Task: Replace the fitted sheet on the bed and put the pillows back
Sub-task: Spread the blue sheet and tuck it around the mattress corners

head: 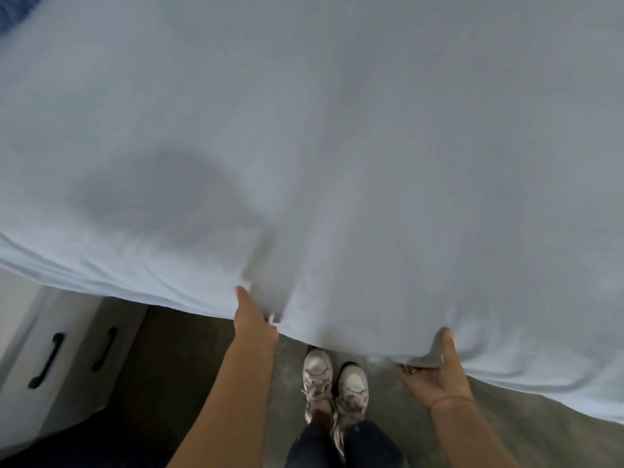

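**Item under inspection.** A pale blue fitted sheet point(337, 130) is seen spread wide across the upper and middle part of the head view. Most of its surface is blurred, and soft folds are gathered along its near hem. Whatever lies beneath is hidden, and the bed itself cannot be made out. The near hem is held up clear of the grey floor point(189, 366) by 2 hands.

**Hands.** The left hand point(253, 320) is closed on the hem left of centre. Its thumb is laid on top of the cloth and its fingers are tucked beneath, so that a small bunch of fabric is pinched. The right hand point(435, 369) is turned palm up further along the hem. Its thumb is pressed over the upper face of the cloth and its fingers are curled under the edge, mostly hidden. A ring point(410, 369) shows on 1 finger and a thin band point(450, 400) is noted at the wrist. The 2 hands are set well apart, with a stretch of hem between them.

**Surroundings.** Below that stretch, 2 pale lace-up shoes point(334, 383) are seen side by side on the floor, with dark trousers point(337, 444) above them. At lower left, a white drawer unit point(27, 332) with 2 black handles point(47, 361) is partly overhung by the sheet. A dark blue patch point(13, 8) at the top left corner cannot be identified
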Action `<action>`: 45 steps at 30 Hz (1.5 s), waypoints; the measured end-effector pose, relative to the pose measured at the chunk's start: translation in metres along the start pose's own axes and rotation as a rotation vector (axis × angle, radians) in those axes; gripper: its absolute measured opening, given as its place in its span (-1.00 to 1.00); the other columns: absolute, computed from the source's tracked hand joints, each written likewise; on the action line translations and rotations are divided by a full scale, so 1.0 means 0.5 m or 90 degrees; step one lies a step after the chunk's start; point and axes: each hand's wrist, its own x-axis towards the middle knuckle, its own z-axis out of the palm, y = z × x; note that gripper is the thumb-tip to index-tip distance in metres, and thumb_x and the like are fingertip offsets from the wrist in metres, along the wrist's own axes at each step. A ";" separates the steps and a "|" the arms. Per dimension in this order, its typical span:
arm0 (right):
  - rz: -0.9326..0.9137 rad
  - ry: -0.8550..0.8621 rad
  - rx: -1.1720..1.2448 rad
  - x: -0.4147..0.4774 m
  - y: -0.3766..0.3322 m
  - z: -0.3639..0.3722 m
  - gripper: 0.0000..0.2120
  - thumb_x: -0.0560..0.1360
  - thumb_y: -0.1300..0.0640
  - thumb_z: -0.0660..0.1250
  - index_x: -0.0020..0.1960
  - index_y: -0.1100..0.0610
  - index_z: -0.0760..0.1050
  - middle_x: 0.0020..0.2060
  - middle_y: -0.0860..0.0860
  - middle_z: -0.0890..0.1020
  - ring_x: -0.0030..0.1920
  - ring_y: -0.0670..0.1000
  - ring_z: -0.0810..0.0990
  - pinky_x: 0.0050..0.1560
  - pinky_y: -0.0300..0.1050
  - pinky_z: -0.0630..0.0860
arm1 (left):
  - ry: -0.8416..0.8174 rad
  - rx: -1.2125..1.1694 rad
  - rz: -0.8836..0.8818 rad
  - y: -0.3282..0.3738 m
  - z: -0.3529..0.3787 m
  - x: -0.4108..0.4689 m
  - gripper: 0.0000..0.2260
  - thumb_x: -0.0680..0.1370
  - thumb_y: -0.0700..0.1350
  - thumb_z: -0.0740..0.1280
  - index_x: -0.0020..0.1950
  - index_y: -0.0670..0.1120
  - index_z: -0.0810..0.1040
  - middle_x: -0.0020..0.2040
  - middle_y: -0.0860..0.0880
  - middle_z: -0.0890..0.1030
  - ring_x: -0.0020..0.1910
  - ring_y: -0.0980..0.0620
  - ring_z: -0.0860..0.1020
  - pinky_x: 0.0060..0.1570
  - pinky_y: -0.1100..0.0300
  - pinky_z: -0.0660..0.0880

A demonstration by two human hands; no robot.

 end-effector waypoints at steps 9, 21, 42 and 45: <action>-0.036 -0.079 0.066 -0.014 -0.006 0.007 -0.32 0.23 -0.03 0.59 0.30 0.06 0.49 0.05 0.08 0.69 0.01 0.14 0.68 -0.14 0.24 0.62 | -0.146 -0.186 -0.068 -0.011 -0.021 0.015 -0.35 0.43 0.41 0.28 0.29 -0.05 0.50 0.22 -0.09 0.57 0.22 -0.11 0.54 0.30 -0.07 0.44; -0.044 -0.110 0.039 0.011 -0.033 0.018 -0.27 0.04 0.07 0.70 0.19 0.06 0.60 0.22 0.07 0.61 0.22 0.13 0.58 0.29 0.22 0.43 | -0.306 -0.239 0.030 0.008 0.005 0.034 -0.69 0.54 0.12 0.33 0.13 -0.05 0.66 0.12 -0.09 0.67 0.10 -0.10 0.63 0.17 -0.13 0.52; 0.248 0.106 -0.120 -0.063 0.498 0.361 -0.17 0.45 -0.25 0.31 0.47 0.30 0.19 0.25 0.19 0.42 0.42 0.14 0.33 0.42 0.11 0.23 | 0.201 0.066 0.249 0.518 -0.234 0.207 -0.61 0.59 0.07 0.25 0.35 -0.08 0.39 0.30 -0.11 0.48 0.23 -0.14 0.48 0.26 0.00 0.43; 0.239 0.131 -0.081 -0.051 0.590 0.435 -0.11 0.40 -0.31 0.31 0.48 0.26 0.17 0.29 0.17 0.40 0.43 0.13 0.32 0.43 0.14 0.17 | 0.250 0.409 0.388 0.598 -0.238 0.252 -0.57 0.66 0.04 0.11 0.52 -0.03 0.23 0.56 -0.09 0.15 0.50 -0.12 0.16 0.45 -0.05 0.17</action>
